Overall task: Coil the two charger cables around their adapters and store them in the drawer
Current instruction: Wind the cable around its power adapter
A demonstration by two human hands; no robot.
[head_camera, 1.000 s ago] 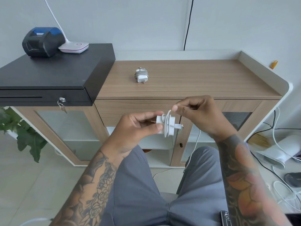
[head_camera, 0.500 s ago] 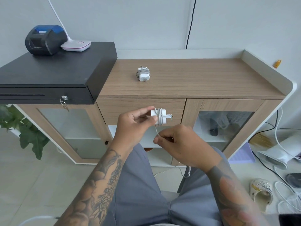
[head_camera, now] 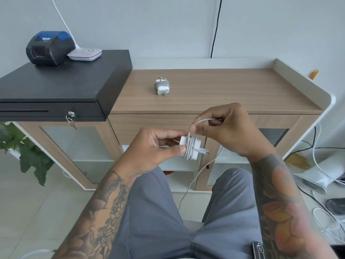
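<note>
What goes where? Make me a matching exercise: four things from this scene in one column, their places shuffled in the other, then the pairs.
Things:
1. coiled charger
2. adapter being wrapped
3. receipt printer
4. keys

Places:
A. on the black cash drawer
B. hanging from the cash drawer's lock
C. on the wooden cabinet top
D. held in the left hand, while the right hand pinches its cable

Pairs: 1-C, 2-D, 3-A, 4-B
</note>
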